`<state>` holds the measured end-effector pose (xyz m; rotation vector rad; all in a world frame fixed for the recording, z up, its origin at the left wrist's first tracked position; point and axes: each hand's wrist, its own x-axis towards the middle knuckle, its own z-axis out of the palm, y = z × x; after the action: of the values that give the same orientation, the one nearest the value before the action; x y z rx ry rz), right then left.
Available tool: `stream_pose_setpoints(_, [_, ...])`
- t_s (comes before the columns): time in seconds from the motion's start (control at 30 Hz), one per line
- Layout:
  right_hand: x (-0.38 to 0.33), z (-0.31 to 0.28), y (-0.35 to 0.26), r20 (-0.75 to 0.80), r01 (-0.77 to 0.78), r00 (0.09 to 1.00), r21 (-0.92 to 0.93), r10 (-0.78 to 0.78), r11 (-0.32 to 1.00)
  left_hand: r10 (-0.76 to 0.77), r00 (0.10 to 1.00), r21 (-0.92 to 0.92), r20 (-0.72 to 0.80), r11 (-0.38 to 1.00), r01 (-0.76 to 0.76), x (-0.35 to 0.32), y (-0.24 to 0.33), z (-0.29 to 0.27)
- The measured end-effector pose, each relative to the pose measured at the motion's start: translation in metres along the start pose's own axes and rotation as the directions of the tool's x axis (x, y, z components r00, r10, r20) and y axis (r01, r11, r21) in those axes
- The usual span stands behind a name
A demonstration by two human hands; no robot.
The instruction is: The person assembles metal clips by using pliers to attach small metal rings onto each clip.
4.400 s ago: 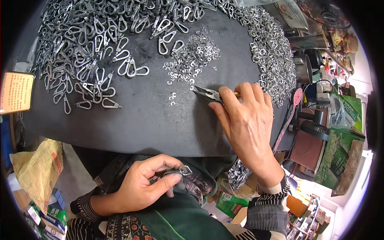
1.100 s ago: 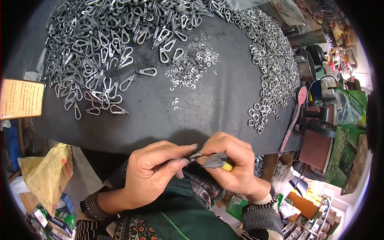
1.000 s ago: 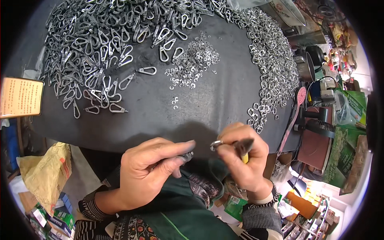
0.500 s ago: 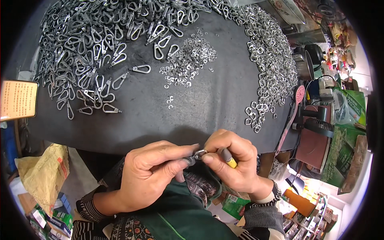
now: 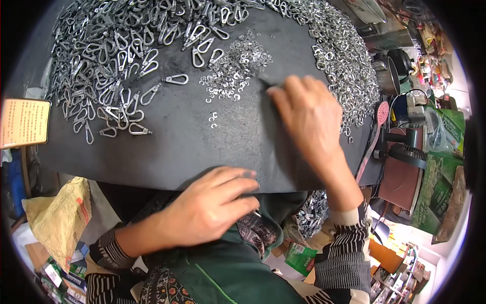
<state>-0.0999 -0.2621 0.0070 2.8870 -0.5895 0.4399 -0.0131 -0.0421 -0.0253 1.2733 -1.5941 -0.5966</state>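
Clips [image 5: 245,61], small, silvery, C-shaped, loosely heaped

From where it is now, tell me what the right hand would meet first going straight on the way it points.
Likely the pile of small C-shaped rings, just beyond the dark tool in the right hand; the tool is blurred, so depth is unclear.

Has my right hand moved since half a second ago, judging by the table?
Yes. Your right hand has moved forward, from the near edge of the dark table to over its top, right of the pile of small C-shaped clips.
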Motion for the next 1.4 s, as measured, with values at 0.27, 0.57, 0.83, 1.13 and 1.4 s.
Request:
stream_pose_setpoints(0.27, [-0.033,-0.051,-0.006,0.242,0.172,0.949,0.138,-0.202,0.975,0.096,0.972,0.001,0.213,0.995,-0.099,-0.005,-0.019,-0.011])
stream_pose_setpoints(0.57, [-0.027,-0.048,-0.015,0.231,0.221,0.942,0.120,-0.244,0.968,0.116,0.964,0.005,0.237,0.993,-0.121,-0.007,-0.022,-0.010])
stream_pose_setpoints(0.83, [-0.028,-0.035,-0.032,0.128,0.296,0.946,0.036,-0.298,0.954,-0.106,0.994,-0.129,0.009,0.986,0.106,-0.018,0.012,-0.018])
stream_pose_setpoints(1.13, [-0.024,-0.034,-0.031,0.166,0.290,0.942,0.037,-0.293,0.956,-0.507,0.860,-0.445,-0.062,0.785,0.431,-0.036,0.025,-0.033])
stream_pose_setpoints(1.4, [-0.009,-0.051,-0.017,0.169,0.437,0.873,0.150,-0.458,0.887,-0.753,0.635,-0.824,0.172,0.243,0.512,-0.027,0.021,-0.044])
